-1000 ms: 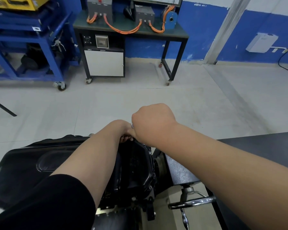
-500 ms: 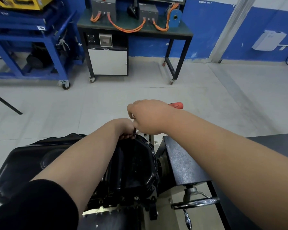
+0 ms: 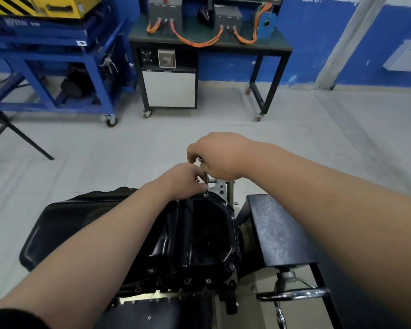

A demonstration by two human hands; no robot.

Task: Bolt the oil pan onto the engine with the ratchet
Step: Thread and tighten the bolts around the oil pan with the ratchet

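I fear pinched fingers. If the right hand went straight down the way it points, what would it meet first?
Most likely the left hand, whose fingers hold the ratchet shaft just below the right hand, above the oil pan; depth is unclear.

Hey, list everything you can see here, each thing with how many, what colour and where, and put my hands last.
oil pan: one, glossy black, centre foreground
ratchet: one, silver, upright at the pan's far rim
flange bolts: several, silver, along the pan's edge
stand plate: one, black, right of the pan
crank handle: one, chrome, lower right
workbench: one, black, far centre
cables: several, orange, on the workbench
cart: one, blue, far left
left hand: one, pinches the ratchet's shaft
right hand: one, grips the ratchet's top
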